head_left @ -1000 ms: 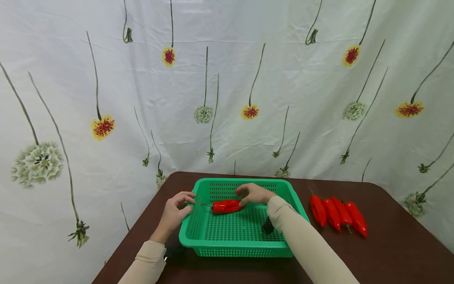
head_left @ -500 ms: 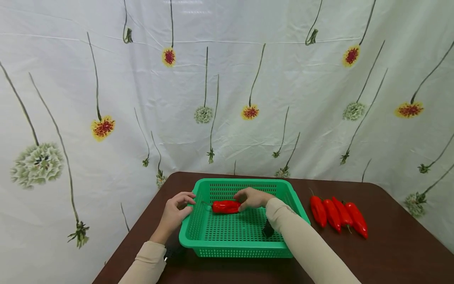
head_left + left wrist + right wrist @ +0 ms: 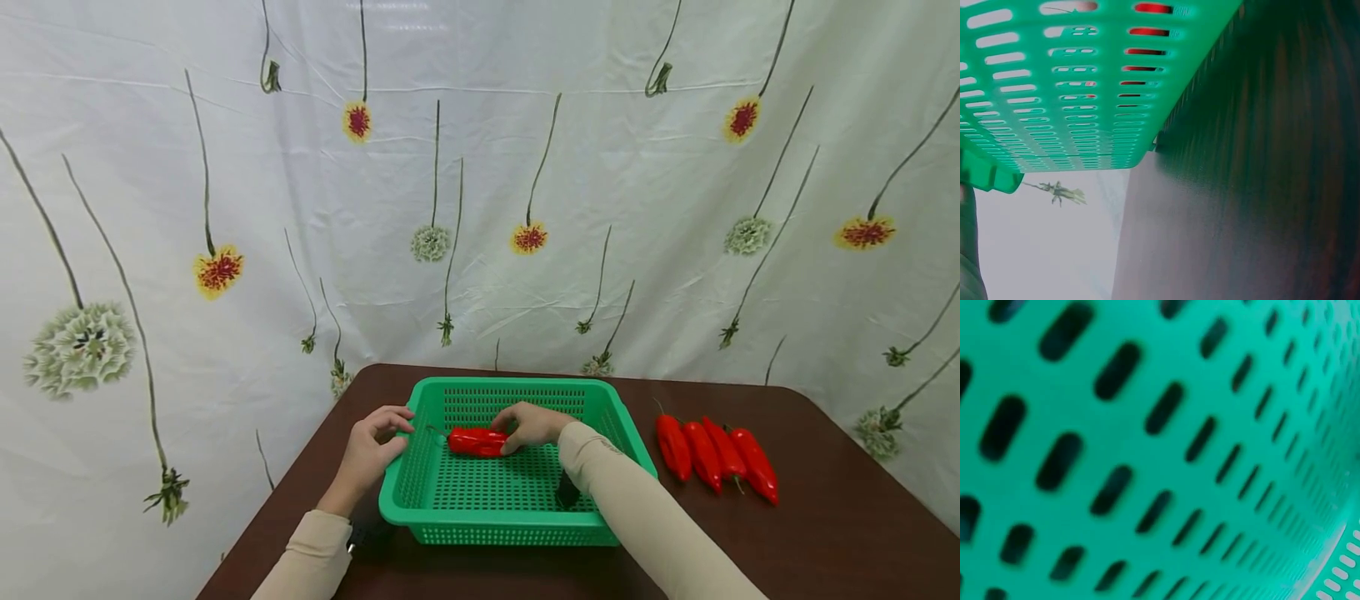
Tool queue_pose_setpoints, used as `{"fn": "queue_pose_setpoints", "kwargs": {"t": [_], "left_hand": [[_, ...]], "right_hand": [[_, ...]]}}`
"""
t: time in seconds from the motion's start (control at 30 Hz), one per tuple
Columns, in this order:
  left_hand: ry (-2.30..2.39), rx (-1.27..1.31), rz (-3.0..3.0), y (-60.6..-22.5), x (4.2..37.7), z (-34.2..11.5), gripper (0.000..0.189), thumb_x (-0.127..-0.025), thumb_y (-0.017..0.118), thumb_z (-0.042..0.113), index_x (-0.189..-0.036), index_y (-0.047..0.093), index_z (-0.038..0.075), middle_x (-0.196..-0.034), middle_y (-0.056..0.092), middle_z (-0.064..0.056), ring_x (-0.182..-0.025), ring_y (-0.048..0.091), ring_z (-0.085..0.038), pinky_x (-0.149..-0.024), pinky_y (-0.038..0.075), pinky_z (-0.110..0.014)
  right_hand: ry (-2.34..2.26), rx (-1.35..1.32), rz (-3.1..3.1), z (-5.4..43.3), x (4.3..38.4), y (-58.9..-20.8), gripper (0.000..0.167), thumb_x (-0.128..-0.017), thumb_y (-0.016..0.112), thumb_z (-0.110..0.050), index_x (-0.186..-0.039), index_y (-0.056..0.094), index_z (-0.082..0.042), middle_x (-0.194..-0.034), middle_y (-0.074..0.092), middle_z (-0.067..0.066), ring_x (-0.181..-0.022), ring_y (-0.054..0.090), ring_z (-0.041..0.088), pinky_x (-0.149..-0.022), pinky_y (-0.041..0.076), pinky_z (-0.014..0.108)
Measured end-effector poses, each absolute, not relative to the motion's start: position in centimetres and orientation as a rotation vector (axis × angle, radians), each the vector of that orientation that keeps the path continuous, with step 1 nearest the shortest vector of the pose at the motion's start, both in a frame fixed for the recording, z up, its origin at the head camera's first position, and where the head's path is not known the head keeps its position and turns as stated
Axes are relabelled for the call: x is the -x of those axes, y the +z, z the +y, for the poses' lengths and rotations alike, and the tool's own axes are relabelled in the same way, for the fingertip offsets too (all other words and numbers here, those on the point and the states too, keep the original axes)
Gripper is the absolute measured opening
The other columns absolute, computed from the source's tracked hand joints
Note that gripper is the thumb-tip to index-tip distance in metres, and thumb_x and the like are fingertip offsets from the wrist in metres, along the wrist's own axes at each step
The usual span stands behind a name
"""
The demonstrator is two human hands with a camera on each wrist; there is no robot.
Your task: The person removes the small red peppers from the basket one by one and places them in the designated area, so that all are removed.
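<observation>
Inside the green perforated basket (image 3: 517, 517) lie glossy red peppers (image 3: 472, 442), side by side against each other; whether there are more than two is hard to tell. My right hand (image 3: 534, 423) reaches in from the right and pinches the tapered right end of a pepper, covering it. A thin green stem shows at the left end. On the basket's left rim rests my left hand (image 3: 367, 454), fingers loosely bent and apart from the thumb. In the left wrist view, the basket's outer wall (image 3: 1116, 134) shows red through its slots. Only the basket's wall (image 3: 1166, 462) appears in the right wrist view.
Several more red peppers (image 3: 720, 457) lie in a row on the dark brown table (image 3: 817, 533), right of the basket. A white curtain with printed flowers (image 3: 495, 283) hangs behind the table. A black device (image 3: 567, 490) sits under my right wrist.
My right hand has moved slightly left and down, closing its thumb and fingers on the pepper's end. The red peppers have shifted slightly toward me. My left hand stays on the rim.
</observation>
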State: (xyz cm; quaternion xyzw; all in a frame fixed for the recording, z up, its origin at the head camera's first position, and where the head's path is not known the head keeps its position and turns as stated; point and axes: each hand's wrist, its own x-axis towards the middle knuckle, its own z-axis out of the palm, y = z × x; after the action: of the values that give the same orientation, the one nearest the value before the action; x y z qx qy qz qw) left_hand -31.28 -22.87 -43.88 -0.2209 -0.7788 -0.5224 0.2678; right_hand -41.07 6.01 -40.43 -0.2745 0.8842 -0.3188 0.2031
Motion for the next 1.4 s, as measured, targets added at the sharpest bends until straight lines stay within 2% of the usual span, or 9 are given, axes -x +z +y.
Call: {"fn": "queue_pose_setpoints", "kwargs": {"t": [0.1, 0.37, 0.63, 0.73, 1.1, 1.4], "left_hand": [[-1.418, 0.596, -2.1, -43.8, 31.3, -22.9, 0.024, -0.084, 0.058, -0.014, -0.088, 0.072, 0.005, -0.117, 0.064, -0.027, -0.113, 0.063, -0.02, -0.08, 0.051, -0.03], [-1.414, 0.601, -2.111, -44.0, 31.4, -22.9, 0.022, -0.085, 0.059, -0.014, -0.09, 0.072, 0.003, -0.118, 0.066, -0.02, -0.113, 0.062, -0.025, -0.078, 0.05, -0.029], [-1.423, 0.59, -2.106, -44.0, 31.4, -22.9, 0.023, -0.084, 0.058, -0.015, -0.089, 0.072, 0.003, -0.118, 0.062, -0.031, -0.113, 0.063, -0.021, -0.078, 0.05, -0.029], [-1.412, 0.588, -2.114, -44.1, 31.5, -22.9, 0.023, -0.084, 0.058, -0.015, -0.089, 0.072, 0.003, -0.118, 0.062, -0.032, -0.113, 0.063, -0.022, -0.077, 0.049, -0.03], [-1.443, 0.572, -2.113, -43.8, 31.2, -22.8, 0.022, -0.084, 0.059, -0.014, -0.088, 0.072, 0.003, -0.117, 0.066, -0.021, -0.116, 0.062, -0.023, -0.079, 0.049, -0.03], [-1.418, 0.568, -2.115, -43.9, 31.3, -22.9, 0.024, -0.084, 0.058, -0.014, -0.088, 0.072, 0.004, -0.116, 0.067, -0.017, -0.115, 0.062, -0.02, -0.08, 0.049, -0.029]], "right_hand": [[-0.88, 0.752, 2.469, 5.8, 41.0, -40.5, 0.045, -0.087, 0.076, -0.008, -0.13, 0.065, -0.009, -0.13, 0.063, 0.009, -0.119, 0.057, 0.027, -0.093, 0.053, 0.043], [-0.835, 0.766, 2.48, 5.4, 40.9, -40.6, 0.039, -0.086, 0.076, -0.007, -0.124, 0.067, -0.009, -0.118, 0.066, 0.006, -0.107, 0.059, 0.022, -0.092, 0.052, 0.043], [-0.754, 0.801, 2.468, 4.9, 40.2, -40.3, 0.035, -0.088, 0.075, -0.008, -0.122, 0.067, -0.011, -0.113, 0.065, 0.006, -0.102, 0.06, 0.021, -0.089, 0.053, 0.042], [-0.732, 0.813, 2.47, 4.8, 40.1, -40.4, 0.034, -0.087, 0.075, -0.008, -0.119, 0.067, -0.012, -0.112, 0.065, 0.005, -0.1, 0.06, 0.02, -0.087, 0.054, 0.041], [-0.727, 0.845, 2.396, 4.9, 40.1, -40.5, 0.032, -0.085, 0.077, -0.006, -0.115, 0.067, -0.013, -0.106, 0.065, 0.004, -0.093, 0.06, 0.018, -0.078, 0.054, 0.036], [-0.718, 0.844, 2.278, 5.1, 39.9, -39.8, 0.03, -0.085, 0.075, -0.001, -0.112, 0.066, -0.012, -0.104, 0.063, 0.005, -0.09, 0.058, 0.018, -0.075, 0.054, 0.033]]}}
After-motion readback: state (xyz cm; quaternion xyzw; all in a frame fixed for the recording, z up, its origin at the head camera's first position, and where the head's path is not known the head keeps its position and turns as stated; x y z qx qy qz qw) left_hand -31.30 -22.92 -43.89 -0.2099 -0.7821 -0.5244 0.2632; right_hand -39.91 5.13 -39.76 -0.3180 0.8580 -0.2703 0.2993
